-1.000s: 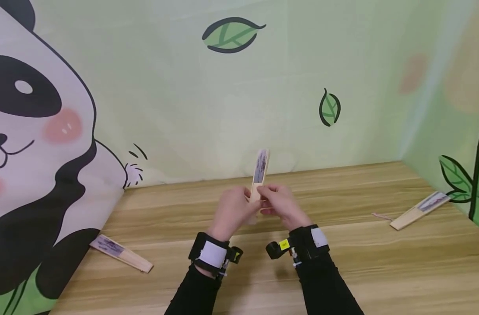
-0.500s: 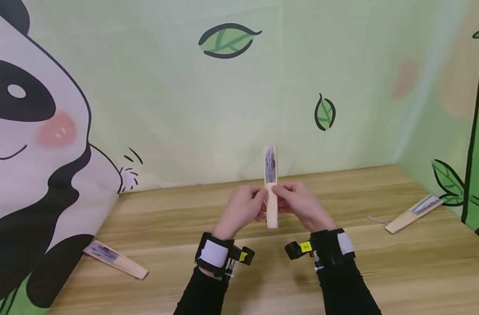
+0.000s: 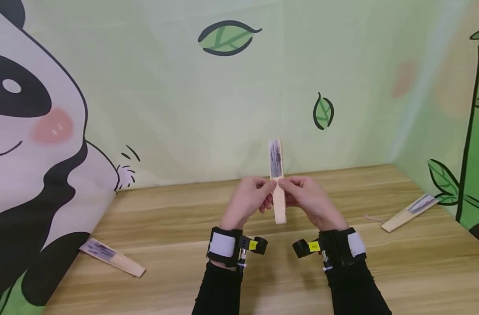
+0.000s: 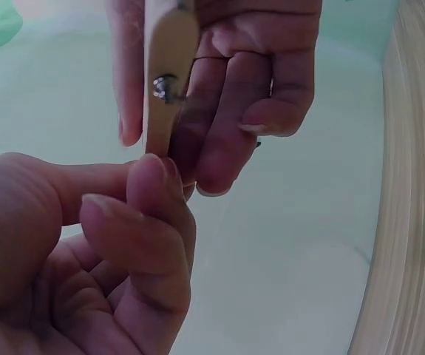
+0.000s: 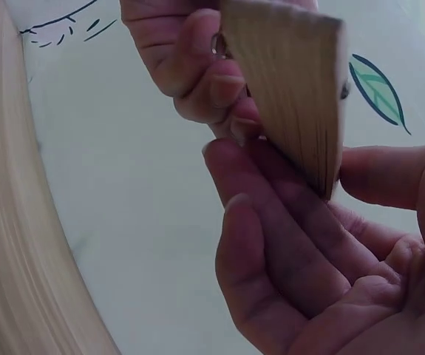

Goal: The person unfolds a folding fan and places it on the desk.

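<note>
Above worktop [image 3: 263, 280]: closed fan [image 3: 277, 183] now upright, was tilted; left hand [image 3: 249, 199], right hand [image 3: 308, 201] fingers clamped on its sticks, poised to spread.

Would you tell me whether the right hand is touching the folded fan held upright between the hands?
Touching. In the head view the right hand pinches the folded fan at mid-length; the right wrist view shows its fingers against the wood.

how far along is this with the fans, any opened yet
None looks opened. In hand: one closed folding fan held upright above the wooden table, pinched at its wooden guards by the left hand and right hand; its ribs are not spread. Left: two more closed fans lie flat, one by the panda backdrop, one at the right edge.
</note>
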Demonstrator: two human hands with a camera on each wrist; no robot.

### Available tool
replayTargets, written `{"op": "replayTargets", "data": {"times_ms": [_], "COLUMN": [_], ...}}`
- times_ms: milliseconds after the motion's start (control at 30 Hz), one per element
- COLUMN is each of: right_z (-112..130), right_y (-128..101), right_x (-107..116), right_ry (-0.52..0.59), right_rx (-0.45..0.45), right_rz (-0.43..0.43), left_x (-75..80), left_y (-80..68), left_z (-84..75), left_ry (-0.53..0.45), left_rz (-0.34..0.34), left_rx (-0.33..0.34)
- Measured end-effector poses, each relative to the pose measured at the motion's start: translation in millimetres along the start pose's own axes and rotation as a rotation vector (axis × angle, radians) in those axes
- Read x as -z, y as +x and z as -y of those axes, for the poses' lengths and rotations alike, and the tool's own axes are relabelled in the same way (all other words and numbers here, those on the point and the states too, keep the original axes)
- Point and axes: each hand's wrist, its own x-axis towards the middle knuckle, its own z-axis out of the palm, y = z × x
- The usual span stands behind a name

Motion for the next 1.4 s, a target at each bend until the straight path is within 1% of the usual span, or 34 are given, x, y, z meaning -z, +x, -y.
{"op": "replayTargets", "data": {"times_ms": [100, 267, 433, 667, 833, 900, 967, 1133, 1233, 1400], "right_z": [0.3, 1.7, 7.2, 11.6, 12.4, 12.4, 12.4, 13.7, 15.8, 18.1], "right_y": [-1.7, -2.7, -4.5, -5.7, -5.5, -5.8, -5.8, -6.0, -6.8, -9.3], "right_x": [0.1, 1.1, 0.8, -1.4, -2.5, -3.8, -5.4, -10.7, -12.6, -11.0], "right_ry": [-0.021, -0.066, -0.134, -0.213, -0.26, -0.273, -0.305, -0.452, -0.509, -0.557], "right_rx": [0.007, 0.027, 0.053, 0.071, 0.069, 0.064, 0.059, 0.087, 0.106, 0.1], "right_rz": [-0.021, -0.065, -0.112, -0.19, -0.21, -0.212, -0.218, -0.251, -0.261, -0.269], "left_x": [-2.6, -5.4, -4.9, -5.5, -5.8, -5.8, -5.5, -5.5, -5.6, -7.1], "left_y": [-0.9, -0.9, -0.3, 0.2, 1.3, 1.3, 1.2, 1.6, 1.8, 2.4], "left_z": [1.1, 0.7, 0.1, 1.3, 3.2, 4.4, 5.8, 7.7, 7.3, 6.8], "left_ry": [-0.022, -0.041, -0.054, -0.093, -0.108, -0.106, -0.072, 0.018, 0.007, -0.038], "left_rz": [-0.004, 0.006, -0.001, -0.014, -0.016, -0.016, -0.019, -0.013, 0.0, 0.043], "left_rx": [0.005, -0.006, -0.03, -0.031, -0.038, -0.035, -0.04, -0.056, -0.045, -0.017]}}
